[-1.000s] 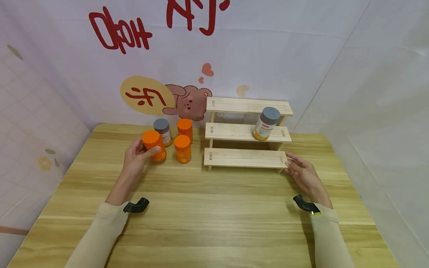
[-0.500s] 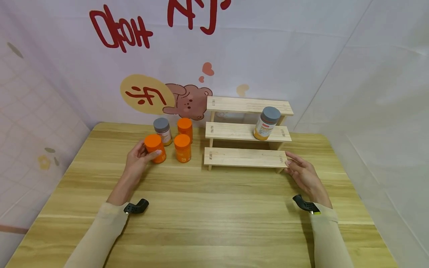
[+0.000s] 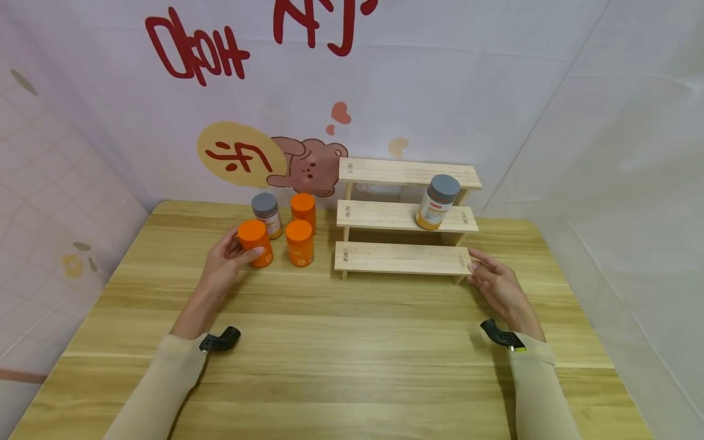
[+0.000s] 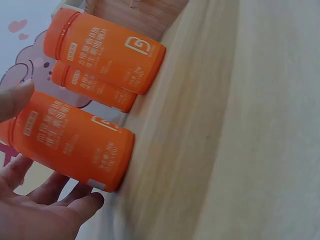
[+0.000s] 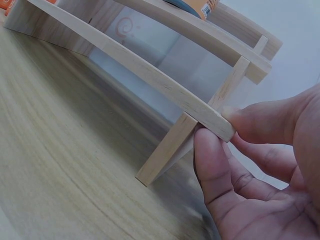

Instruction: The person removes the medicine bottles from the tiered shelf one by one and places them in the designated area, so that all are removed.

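My left hand (image 3: 222, 253) is around an orange bottle (image 3: 257, 252) with an orange cap, its thumb across the front. In the left wrist view this bottle (image 4: 75, 142) stands upright on the table, the fingers (image 4: 82, 204) along its far side. Two more orange bottles (image 3: 300, 249) and a grey-capped bottle (image 3: 267, 223) stand close by. My right hand (image 3: 497, 284) pinches the right end of the lowest board of a three-step wooden display rack (image 3: 401, 259). The right wrist view shows the thumb and a fingertip on either side of the board end (image 5: 215, 122).
Another grey-capped bottle (image 3: 437, 205) stands on the rack's middle step, toward the right. A printed white backdrop (image 3: 440, 91) rises behind the wood-grain table (image 3: 352, 354). A white side wall (image 3: 621, 214) runs along the right.
The orange bottle in my left hand has come down slightly and toward the right, from tilted to upright on the table; it is nearly still since. My right hand has not moved.
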`<state>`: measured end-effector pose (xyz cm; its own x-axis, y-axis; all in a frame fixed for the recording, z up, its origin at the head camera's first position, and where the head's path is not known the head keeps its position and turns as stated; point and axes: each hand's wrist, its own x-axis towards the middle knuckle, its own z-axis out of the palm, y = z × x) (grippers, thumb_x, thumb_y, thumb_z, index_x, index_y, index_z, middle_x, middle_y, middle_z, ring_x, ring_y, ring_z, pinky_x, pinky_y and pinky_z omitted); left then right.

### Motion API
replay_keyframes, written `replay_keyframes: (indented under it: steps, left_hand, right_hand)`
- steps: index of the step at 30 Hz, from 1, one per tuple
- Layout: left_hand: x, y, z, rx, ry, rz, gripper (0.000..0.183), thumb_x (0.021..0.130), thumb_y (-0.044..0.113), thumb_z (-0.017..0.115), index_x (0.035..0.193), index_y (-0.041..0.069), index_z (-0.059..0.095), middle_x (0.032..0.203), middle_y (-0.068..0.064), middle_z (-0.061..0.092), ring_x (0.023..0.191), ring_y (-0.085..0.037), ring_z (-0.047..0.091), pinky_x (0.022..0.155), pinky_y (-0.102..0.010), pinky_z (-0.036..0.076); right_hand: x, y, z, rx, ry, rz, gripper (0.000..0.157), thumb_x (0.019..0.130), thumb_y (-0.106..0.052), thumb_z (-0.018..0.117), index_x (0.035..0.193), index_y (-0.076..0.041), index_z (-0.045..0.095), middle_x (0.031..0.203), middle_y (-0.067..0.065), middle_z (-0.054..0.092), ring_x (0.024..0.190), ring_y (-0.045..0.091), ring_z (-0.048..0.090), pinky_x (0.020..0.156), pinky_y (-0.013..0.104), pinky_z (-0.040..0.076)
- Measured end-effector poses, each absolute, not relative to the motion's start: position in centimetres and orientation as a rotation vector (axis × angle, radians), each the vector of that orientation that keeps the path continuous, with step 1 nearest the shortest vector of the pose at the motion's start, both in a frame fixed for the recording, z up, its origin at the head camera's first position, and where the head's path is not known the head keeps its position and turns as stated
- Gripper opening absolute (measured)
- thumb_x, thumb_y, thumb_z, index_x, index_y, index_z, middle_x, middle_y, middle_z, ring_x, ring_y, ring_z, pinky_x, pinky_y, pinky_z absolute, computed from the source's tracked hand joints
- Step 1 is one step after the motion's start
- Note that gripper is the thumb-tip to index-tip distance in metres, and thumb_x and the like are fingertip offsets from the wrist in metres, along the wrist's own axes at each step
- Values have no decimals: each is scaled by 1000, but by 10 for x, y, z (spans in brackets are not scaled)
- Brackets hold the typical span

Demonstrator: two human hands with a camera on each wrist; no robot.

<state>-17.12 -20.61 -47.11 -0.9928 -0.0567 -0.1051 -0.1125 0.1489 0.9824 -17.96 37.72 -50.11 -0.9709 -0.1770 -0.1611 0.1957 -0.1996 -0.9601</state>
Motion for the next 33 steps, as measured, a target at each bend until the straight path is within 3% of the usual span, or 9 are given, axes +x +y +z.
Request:
replay_keyframes:
  steps: [2, 9, 11, 18, 23, 33]
  left_hand:
    - [-170, -207, -467, -147, 2363, 2030, 82, 96, 26, 74, 163, 22, 28, 164, -14, 37, 149, -29, 37, 127, -49, 28]
    - [-167, -207, -451, -34, 2411, 2111, 77, 97, 23, 73, 162, 21, 32, 155, -11, 45, 143, -18, 43, 127, -35, 29]
    - [-167, -207, -447, 15, 2410, 2160, 75, 96, 20, 73, 161, 19, 35, 154, -12, 46, 143, -19, 43, 128, -38, 27]
    - [-166, -205, -433, 154, 2371, 2313, 72, 95, 11, 73, 158, 16, 39, 154, -17, 47, 146, -25, 41, 125, -28, 32]
    - [-168, -199, -421, 227, 2420, 2327, 69, 94, 7, 73, 156, 18, 43, 154, -16, 48, 147, -26, 41, 125, -34, 31]
    - [-173, -175, -404, 385, 2439, 2333, 69, 93, 3, 73, 156, 13, 44, 155, -21, 44, 148, -30, 39, 124, -34, 32]
  right_hand:
    - [-180, 377, -501, 21, 1812, -2267, 66, 104, -10, 59, 161, 0, 28, 124, -3, 62, 100, 6, 65, 84, 20, 58]
    - [-179, 377, -501, 27, 1821, -2269, 66, 103, -11, 61, 160, -1, 30, 123, -3, 63, 98, 6, 65, 83, 20, 58]
    - [-179, 377, -501, 32, 1822, -2267, 66, 103, -11, 61, 160, -1, 30, 123, -4, 63, 98, 6, 65, 83, 20, 58]
    - [-180, 376, -501, 14, 1813, -2274, 64, 103, -9, 60, 160, -1, 31, 123, -2, 62, 99, 6, 65, 83, 20, 57]
    - [-179, 376, -501, 14, 1812, -2273, 63, 104, -9, 59, 160, -1, 31, 123, -3, 63, 99, 6, 65, 83, 20, 57]
    - [-179, 376, -500, 27, 1815, -2273, 61, 103, -9, 60, 158, -3, 35, 122, -4, 63, 98, 6, 65, 82, 20, 58]
